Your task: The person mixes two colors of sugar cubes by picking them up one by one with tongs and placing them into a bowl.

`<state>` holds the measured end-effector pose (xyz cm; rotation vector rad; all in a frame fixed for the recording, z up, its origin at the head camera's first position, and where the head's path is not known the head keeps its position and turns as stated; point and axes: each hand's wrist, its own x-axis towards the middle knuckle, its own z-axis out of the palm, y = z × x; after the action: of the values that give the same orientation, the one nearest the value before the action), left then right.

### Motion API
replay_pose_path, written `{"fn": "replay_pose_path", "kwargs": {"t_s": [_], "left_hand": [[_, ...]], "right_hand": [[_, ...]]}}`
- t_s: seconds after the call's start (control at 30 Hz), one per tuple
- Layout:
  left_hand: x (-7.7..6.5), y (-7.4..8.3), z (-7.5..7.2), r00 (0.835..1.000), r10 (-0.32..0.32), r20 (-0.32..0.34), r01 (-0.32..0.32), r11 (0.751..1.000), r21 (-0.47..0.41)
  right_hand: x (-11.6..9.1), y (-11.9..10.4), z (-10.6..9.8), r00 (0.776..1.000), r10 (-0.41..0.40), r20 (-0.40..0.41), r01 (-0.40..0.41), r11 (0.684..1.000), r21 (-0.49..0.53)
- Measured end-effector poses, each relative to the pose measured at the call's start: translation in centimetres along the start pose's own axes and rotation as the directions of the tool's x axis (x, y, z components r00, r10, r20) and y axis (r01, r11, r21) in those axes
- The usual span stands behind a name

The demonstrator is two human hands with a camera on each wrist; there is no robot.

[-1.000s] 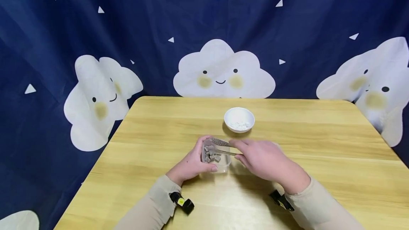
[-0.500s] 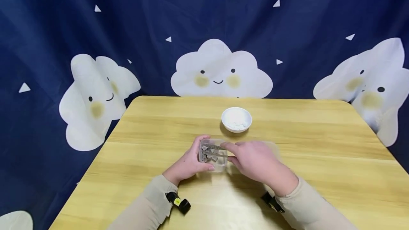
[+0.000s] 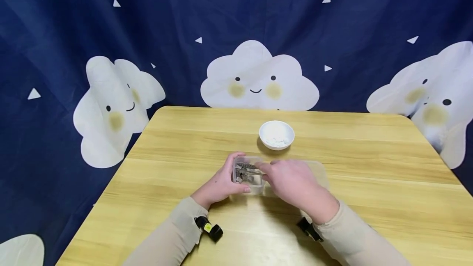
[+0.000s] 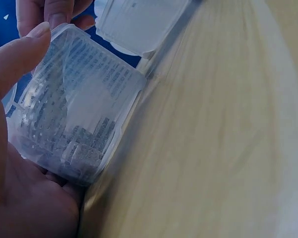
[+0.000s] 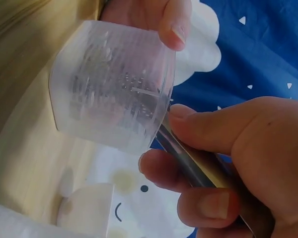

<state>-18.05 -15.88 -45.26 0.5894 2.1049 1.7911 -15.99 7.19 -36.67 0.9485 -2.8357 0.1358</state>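
My left hand (image 3: 218, 184) grips a clear plastic container (image 3: 257, 191) from its left side, thumb along the near wall and fingers round the far one. Several grey cubes (image 3: 240, 179) lie toward the container's left end. Metal tongs (image 5: 186, 158) are held between the thumb and fingers of my right hand (image 3: 295, 182). Their perforated tips reach down inside the container among the cubes, partly blurred behind its ribbed wall in the right wrist view. Whether a cube is pinched between the tips I cannot tell.
Behind the container stands a white bowl (image 3: 271, 128) with small white pieces (image 3: 278, 142) in it. A translucent flat lid (image 3: 318, 170) lies on the wooden table (image 3: 377, 151), partly under my right hand. A blue cloud-printed curtain (image 3: 177, 7) hangs past the far edge.
My right hand has moved left, carrying the tongs' tips from over the container's rim down in among the cubes. The left hand keeps its grip. The head view has shifted slightly.
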Motion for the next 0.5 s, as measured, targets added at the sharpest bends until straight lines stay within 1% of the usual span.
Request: {"fn": "replay_pose_path", "kwargs": {"t_s": [0.17,0.27,0.37,0.5], "left_hand": [[0.2,-0.2,-0.1,1.0,0.011,-0.002,-0.011,0.999,0.039],[0.2,-0.1,0.0,1.0,0.005,0.0,-0.005,0.999,0.036],[0.2,0.0,0.0,1.0,0.001,0.001,-0.001,1.0,0.014],[0.1,-0.1,0.1,1.0,-0.005,-0.004,0.005,1.0,-0.003]], "right_hand": [[-0.2,0.6,-0.5,1.0,-0.024,-0.012,0.024,1.0,0.015],[-0.6,1.1,-1.2,0.999,-0.037,-0.034,0.038,0.998,0.04],[-1.1,1.7,-2.0,0.993,-0.073,-0.089,0.081,0.993,0.085],[-1.4,3.0,-2.8,0.982,-0.088,-0.167,0.111,0.985,0.134]]}}
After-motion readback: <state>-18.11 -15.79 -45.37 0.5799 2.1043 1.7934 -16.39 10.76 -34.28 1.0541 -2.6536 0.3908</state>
